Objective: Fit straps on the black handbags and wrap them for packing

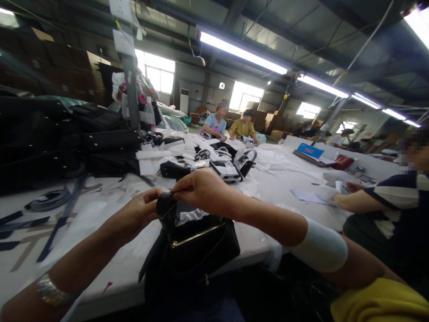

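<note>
A black handbag (204,243) with a gold zip across its side rests at the table's front edge, close to my body. White wrapping shows in its top opening. My left hand (142,209) pinches a curled black strap (165,205) that rises from the bag's left end. From the other side, my right hand (197,190) grips the same strap between thumb and fingers, its wrist bent over the bag. What the right fingertips press on is partly hidden.
Several black bags are piled at the left (110,141). Bags with wrapped handles (221,163) lie beyond my hands on the white table (275,179). Loose strips (28,248) and a coiled cord (50,199) lie left. A co-worker (392,201) sits at the right; others work farther back.
</note>
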Action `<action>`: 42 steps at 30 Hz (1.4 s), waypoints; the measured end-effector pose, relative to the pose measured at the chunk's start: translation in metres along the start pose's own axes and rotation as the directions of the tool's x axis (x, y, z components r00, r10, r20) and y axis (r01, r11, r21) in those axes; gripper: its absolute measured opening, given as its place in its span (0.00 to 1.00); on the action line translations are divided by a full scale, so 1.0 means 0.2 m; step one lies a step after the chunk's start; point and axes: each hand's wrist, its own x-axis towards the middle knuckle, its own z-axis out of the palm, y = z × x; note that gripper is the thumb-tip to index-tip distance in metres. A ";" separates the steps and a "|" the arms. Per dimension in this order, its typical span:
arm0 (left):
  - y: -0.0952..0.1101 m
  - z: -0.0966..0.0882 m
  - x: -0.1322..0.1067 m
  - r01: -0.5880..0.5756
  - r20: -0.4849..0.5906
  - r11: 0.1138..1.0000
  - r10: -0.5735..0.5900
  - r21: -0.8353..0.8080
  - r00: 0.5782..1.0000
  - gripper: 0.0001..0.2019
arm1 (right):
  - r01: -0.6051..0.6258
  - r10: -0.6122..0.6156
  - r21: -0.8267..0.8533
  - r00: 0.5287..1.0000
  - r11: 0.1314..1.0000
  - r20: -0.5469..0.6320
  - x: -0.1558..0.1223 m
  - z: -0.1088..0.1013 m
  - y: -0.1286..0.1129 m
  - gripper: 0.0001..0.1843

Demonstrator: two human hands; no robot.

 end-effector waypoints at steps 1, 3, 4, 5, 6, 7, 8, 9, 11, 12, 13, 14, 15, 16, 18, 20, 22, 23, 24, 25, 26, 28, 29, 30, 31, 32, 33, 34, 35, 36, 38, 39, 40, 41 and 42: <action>0.00 0.00 0.00 -0.006 -0.010 1.000 0.006 -0.008 1.000 0.17 | 0.018 -0.018 -0.011 1.000 1.000 -0.001 -0.01 0.01 0.00 0.09; -0.01 -0.02 0.01 -0.024 -0.037 0.999 0.023 -0.029 0.999 0.18 | 0.072 -0.073 -0.050 0.997 0.996 -0.001 -0.03 0.04 0.00 0.12; -0.01 -0.03 0.01 -0.033 -0.052 0.999 0.031 -0.042 0.998 0.18 | 0.096 -0.097 -0.070 0.995 0.993 -0.008 -0.04 0.06 0.00 0.15; -0.01 -0.04 0.01 -0.043 -0.066 0.998 0.040 -0.055 0.997 0.17 | 0.113 -0.115 -0.081 0.993 0.990 -0.017 -0.05 0.07 0.01 0.17; -0.02 -0.04 0.01 -0.055 -0.078 0.996 0.049 -0.071 0.996 0.16 | 0.125 -0.127 -0.075 0.991 0.989 -0.030 -0.07 0.09 0.02 0.19; -0.02 -0.05 0.01 -0.067 -0.089 0.994 0.059 -0.089 0.994 0.16 | 0.134 -0.137 -0.049 0.989 0.990 -0.050 -0.07 0.11 0.03 0.19; -0.03 -0.06 0.01 -0.080 -0.098 0.991 0.070 -0.109 0.993 0.16 | 0.146 -0.145 -0.002 0.987 0.989 -0.073 -0.08 0.13 0.05 0.19; -0.03 -0.06 0.00 -0.093 -0.107 0.987 0.079 -0.130 0.991 0.16 | 0.159 -0.153 0.060 0.984 0.985 -0.096 -0.08 0.14 0.07 0.18; -0.06 -0.05 -0.02 -0.118 -0.129 0.978 0.096 -0.170 0.987 0.17 | 0.183 -0.159 0.189 0.978 0.965 -0.135 -0.08 0.16 0.11 0.16; -0.07 -0.04 -0.02 -0.130 -0.143 0.973 0.103 -0.189 0.984 0.18 | 0.188 -0.156 0.237 0.977 0.953 -0.148 -0.07 0.17 0.13 0.16; -0.08 -0.02 -0.03 -0.145 -0.161 0.968 0.112 -0.207 0.981 0.19 | 0.187 -0.151 0.269 0.977 0.945 -0.149 -0.07 0.18 0.15 0.16; -0.10 -0.01 -0.04 -0.160 -0.177 0.961 0.121 -0.224 0.977 0.20 | 0.179 -0.144 0.292 0.980 0.940 -0.138 -0.06 0.18 0.17 0.17; -0.11 0.00 -0.04 -0.174 -0.191 0.955 0.129 -0.242 0.973 0.21 | 0.168 -0.136 0.314 0.983 0.934 -0.119 -0.05 0.19 0.19 0.18; -0.12 0.01 -0.05 -0.185 -0.202 0.950 0.135 -0.253 0.970 0.21 | 0.155 -0.128 0.340 0.987 0.928 -0.099 -0.05 0.19 0.20 0.18; -0.15 0.03 -0.06 -0.211 -0.215 0.954 0.165 -0.213 0.963 0.21 | 0.121 -0.109 0.376 0.993 0.919 -0.053 -0.04 0.21 0.23 0.17; -0.16 0.04 -0.07 -0.252 -0.235 0.959 0.217 -0.128 0.947 0.18 | 0.096 -0.094 0.390 0.995 0.916 -0.024 -0.03 0.21 0.24 0.15; -0.19 0.03 -0.10 -0.270 -0.235 0.963 0.258 -0.017 0.937 0.15 | 0.079 -0.085 0.438 0.996 0.896 -0.005 -0.02 0.22 0.24 0.16; -0.22 0.03 -0.11 -0.258 -0.219 0.966 0.259 0.033 0.941 0.15 | 0.065 -0.082 0.483 0.996 0.873 0.014 -0.02 0.22 0.24 0.18; -0.24 0.02 -0.12 -0.239 -0.197 0.968 0.251 0.081 0.948 0.16 | 0.048 -0.081 0.528 0.996 0.848 0.038 -0.01 0.22 0.24 0.21; -0.27 0.01 -0.13 -0.225 -0.178 0.965 0.248 0.137 0.952 0.16 | 0.031 -0.076 0.556 0.995 0.831 0.058 -0.01 0.23 0.24 0.24; -0.31 0.00 -0.15 -0.222 -0.163 0.956 0.255 0.194 0.953 0.17 | 0.016 -0.068 0.558 0.995 0.830 0.072 -0.01 0.23 0.24 0.26; -0.37 -0.02 -0.17 -0.250 -0.163 0.923 0.306 0.292 0.938 0.19 | 0.016 -0.060 0.512 0.996 0.859 0.070 -0.01 0.22 0.24 0.25; -0.39 -0.03 -0.19 -0.257 -0.164 0.906 0.325 0.336 0.931 0.19 | 0.031 -0.068 0.482 0.996 0.875 0.059 -0.01 0.22 0.24 0.24; -0.41 -0.04 -0.20 -0.249 -0.162 0.894 0.326 0.372 0.931 0.18 | 0.046 -0.080 0.458 0.995 0.888 0.054 0.00 0.21 0.25 0.23; -0.42 -0.05 -0.22 -0.227 -0.152 0.889 0.308 0.399 0.939 0.17 | 0.062 -0.096 0.436 0.994 0.898 0.056 0.00 0.20 0.25 0.22; -0.42 -0.06 -0.24 -0.202 -0.141 0.886 0.282 0.418 0.949 0.16 | 0.073 -0.110 0.413 0.992 0.908 0.067 0.00 0.19 0.24 0.22; -0.41 -0.08 -0.25 -0.176 -0.129 0.886 0.253 0.430 0.959 0.15 | 0.078 -0.117 0.385 0.990 0.920 0.079 0.00 0.18 0.24 0.23; -0.41 -0.09 -0.27 -0.154 -0.113 0.884 0.225 0.441 0.968 0.14 | 0.078 -0.120 0.355 0.988 0.932 0.098 0.00 0.16 0.24 0.23; -0.40 -0.10 -0.28 -0.137 -0.102 0.882 0.204 0.450 0.974 0.14 | 0.073 -0.120 0.329 0.985 0.941 0.124 0.00 0.14 0.23 0.23; -0.38 -0.11 -0.29 -0.121 -0.098 0.884 0.184 0.451 0.978 0.13 | 0.066 -0.118 0.313 0.981 0.947 0.151 0.00 0.12 0.23 0.22; -0.37 -0.14 -0.31 -0.078 -0.099 0.910 0.129 0.408 0.987 0.12 | 0.042 -0.111 0.310 0.971 0.950 0.210 0.00 0.09 0.23 0.22; -0.37 -0.15 -0.31 -0.054 -0.100 0.927 0.098 0.370 0.990 0.11 | 0.021 -0.102 0.316 0.965 0.948 0.241 0.00 0.07 0.23 0.23; -0.38 -0.17 -0.32 -0.035 -0.096 0.945 0.069 0.325 0.993 0.09 | -0.006 -0.087 0.329 0.959 0.944 0.268 -0.01 0.06 0.24 0.25; -0.39 -0.18 -0.32 -0.019 -0.084 0.960 0.044 0.278 0.996 0.08 | -0.043 -0.067 0.351 0.953 0.935 0.295 -0.01 0.05 0.25 0.28; -0.41 -0.20 -0.32 -0.007 -0.064 0.971 0.023 0.240 0.998 0.07 | -0.082 -0.048 0.378 0.946 0.922 0.322 -0.01 0.04 0.26 0.30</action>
